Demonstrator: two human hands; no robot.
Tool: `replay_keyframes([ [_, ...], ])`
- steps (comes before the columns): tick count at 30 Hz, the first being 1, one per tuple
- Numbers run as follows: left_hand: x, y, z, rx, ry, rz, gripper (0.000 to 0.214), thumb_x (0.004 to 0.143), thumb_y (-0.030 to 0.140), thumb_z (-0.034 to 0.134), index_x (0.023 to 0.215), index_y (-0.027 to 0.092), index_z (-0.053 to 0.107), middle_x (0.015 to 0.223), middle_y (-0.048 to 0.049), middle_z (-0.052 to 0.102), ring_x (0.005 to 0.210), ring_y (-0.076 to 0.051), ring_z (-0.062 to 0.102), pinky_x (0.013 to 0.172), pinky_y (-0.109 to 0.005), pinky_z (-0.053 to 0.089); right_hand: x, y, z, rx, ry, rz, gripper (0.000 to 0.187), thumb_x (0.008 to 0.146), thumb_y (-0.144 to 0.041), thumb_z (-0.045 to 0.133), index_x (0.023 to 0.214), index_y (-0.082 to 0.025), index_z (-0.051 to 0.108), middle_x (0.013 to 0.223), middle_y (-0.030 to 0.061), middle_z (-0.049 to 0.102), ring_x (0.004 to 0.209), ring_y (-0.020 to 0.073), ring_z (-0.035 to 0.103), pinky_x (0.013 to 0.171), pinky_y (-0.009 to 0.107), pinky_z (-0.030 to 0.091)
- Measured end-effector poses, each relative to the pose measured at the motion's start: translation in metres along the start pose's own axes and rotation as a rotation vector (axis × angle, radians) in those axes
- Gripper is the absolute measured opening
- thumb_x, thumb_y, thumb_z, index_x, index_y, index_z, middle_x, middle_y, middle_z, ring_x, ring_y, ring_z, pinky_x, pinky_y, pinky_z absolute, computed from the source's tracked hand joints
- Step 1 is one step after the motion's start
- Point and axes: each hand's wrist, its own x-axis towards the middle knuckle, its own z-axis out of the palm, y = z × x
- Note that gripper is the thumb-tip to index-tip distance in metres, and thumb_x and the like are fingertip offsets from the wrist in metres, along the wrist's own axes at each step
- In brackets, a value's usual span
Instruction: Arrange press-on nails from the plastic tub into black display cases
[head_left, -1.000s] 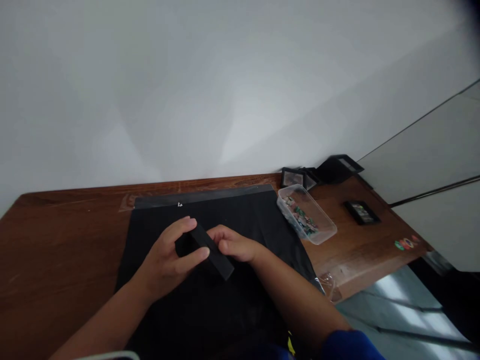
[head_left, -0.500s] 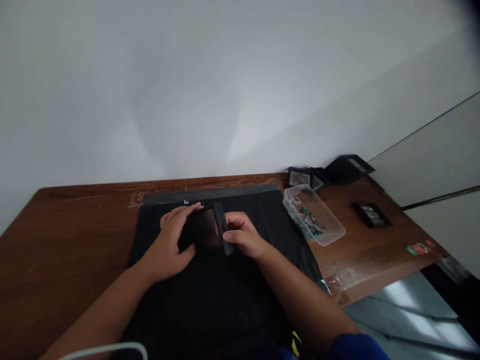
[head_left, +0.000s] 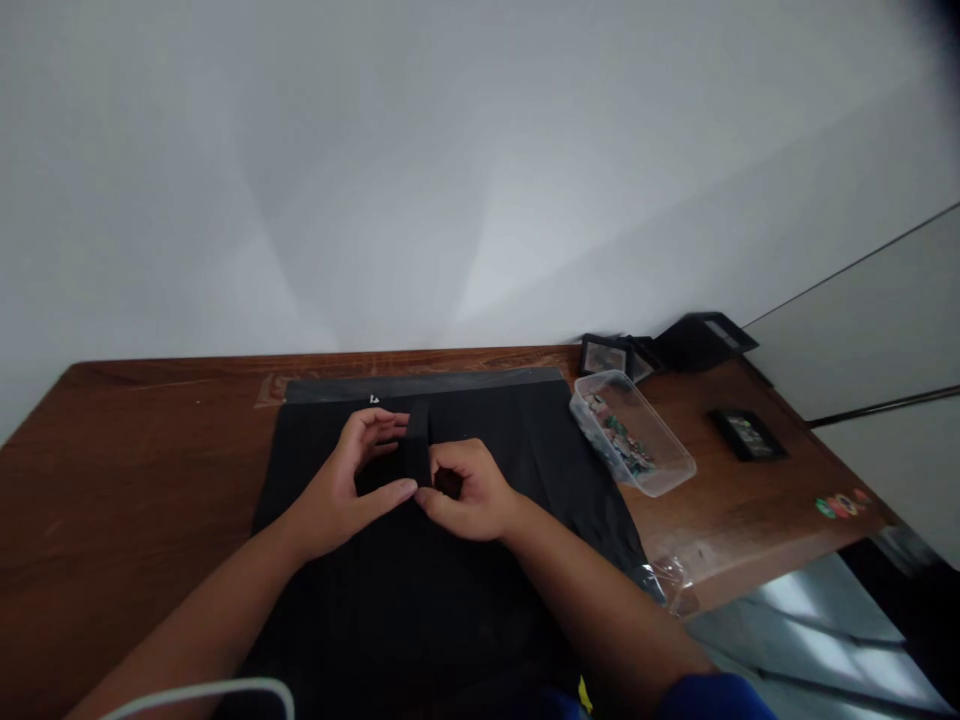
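Observation:
A flat black frame (head_left: 418, 440) stands nearly edge-on to me above the black cloth (head_left: 465, 610), its thick side facing up. My left hand (head_left: 356, 485) is on its left side, curved around it, fingertips at the far end and thumb at the near corner. From the right, my right hand (head_left: 474, 492) grips the near end between thumb and bent fingers. The frame's broad faces are turned away, so what is in it cannot be seen.
At the right stands a clear plastic box (head_left: 660, 440) with small colourful pieces. Behind it lie several black frames (head_left: 604, 355); another small frame (head_left: 748, 435) lies further right. Colourful rings (head_left: 841, 503) lie near the table's right edge. A white wall (head_left: 375, 180) rises behind.
The frame has turned from showing its dark glossy face to edge-on and moved slightly left. My left thumb has come to its near corner, and my right hand has shifted towards me.

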Motion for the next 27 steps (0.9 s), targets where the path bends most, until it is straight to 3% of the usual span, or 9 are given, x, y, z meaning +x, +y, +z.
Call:
replay_keyframes([
  [4, -0.004, -0.003, -0.001, 0.039, -0.005, 0.025, 0.075, 0.090, 0.048, 0.082, 0.150, 0.033, 0.040, 0.157, -0.0165, 0.055, 0.148, -0.038, 0.059, 0.117, -0.061, 0.057, -0.004, -0.002, 0.006, 0.021, -0.090, 0.038, 0.022, 0.084, -0.033, 0.071, 0.075, -0.024, 0.052, 0.062, -0.0063, 0.053, 0.052, 0.0086, 0.046, 0.052, 0.023, 0.036],
  [6, -0.006, -0.003, -0.001, 0.060, -0.011, 0.036, 0.073, 0.088, 0.047, 0.082, 0.146, 0.032, 0.041, 0.150, -0.0152, 0.057, 0.143, -0.037, 0.062, 0.115, -0.061, 0.059, -0.007, -0.003, 0.014, 0.022, -0.024, 0.045, 0.020, 0.080, -0.031, 0.070, 0.084, -0.025, 0.051, 0.065, -0.0072, 0.056, 0.051, 0.0085, 0.048, 0.052, 0.023, 0.038],
  [10, -0.005, 0.000, -0.002, 0.124, 0.055, 0.055, 0.072, 0.083, 0.045, 0.085, 0.138, 0.030, 0.042, 0.144, -0.0126, 0.056, 0.137, -0.036, 0.063, 0.112, -0.062, 0.061, -0.013, -0.006, 0.028, -0.104, 0.169, 0.012, 0.032, 0.073, -0.028, 0.067, 0.098, -0.029, 0.046, 0.070, -0.0087, 0.060, 0.050, 0.0102, 0.053, 0.053, 0.025, 0.042],
  [17, 0.001, 0.000, 0.000, 0.164, 0.170, 0.050, 0.066, 0.076, 0.050, 0.087, 0.120, 0.028, 0.043, 0.125, -0.0061, 0.059, 0.116, -0.029, 0.070, 0.095, -0.051, 0.069, -0.014, -0.016, 0.023, -0.402, 0.314, -0.116, 0.061, 0.078, -0.027, 0.069, 0.135, -0.029, 0.047, 0.080, -0.0053, 0.073, 0.051, 0.0130, 0.060, 0.053, 0.028, 0.047],
  [21, 0.003, 0.005, -0.001, 0.155, 0.174, 0.023, 0.064, 0.075, 0.049, 0.087, 0.117, 0.028, 0.043, 0.120, -0.0048, 0.059, 0.113, -0.028, 0.070, 0.092, -0.051, 0.070, -0.014, -0.021, 0.020, -0.500, 0.308, -0.125, 0.057, 0.082, -0.027, 0.068, 0.135, -0.029, 0.049, 0.085, -0.0022, 0.078, 0.053, 0.0150, 0.064, 0.055, 0.030, 0.049],
  [24, 0.005, 0.009, -0.005, 0.143, 0.140, 0.001, 0.061, 0.076, 0.045, 0.084, 0.116, 0.028, 0.041, 0.118, -0.0038, 0.058, 0.112, -0.027, 0.071, 0.093, -0.051, 0.070, -0.013, -0.023, 0.013, -0.581, 0.361, -0.010, 0.047, 0.083, -0.025, 0.064, 0.130, -0.028, 0.054, 0.092, 0.0019, 0.081, 0.051, 0.0143, 0.061, 0.054, 0.031, 0.046],
  [27, 0.005, 0.006, -0.010, 0.104, 0.105, -0.009, 0.062, 0.079, 0.043, 0.084, 0.117, 0.029, 0.038, 0.126, -0.0059, 0.059, 0.120, -0.029, 0.071, 0.096, -0.053, 0.068, -0.011, -0.023, 0.004, -0.575, 0.359, 0.061, 0.048, 0.081, -0.022, 0.063, 0.128, -0.026, 0.055, 0.087, -0.0008, 0.079, 0.048, 0.0126, 0.057, 0.053, 0.030, 0.044],
])
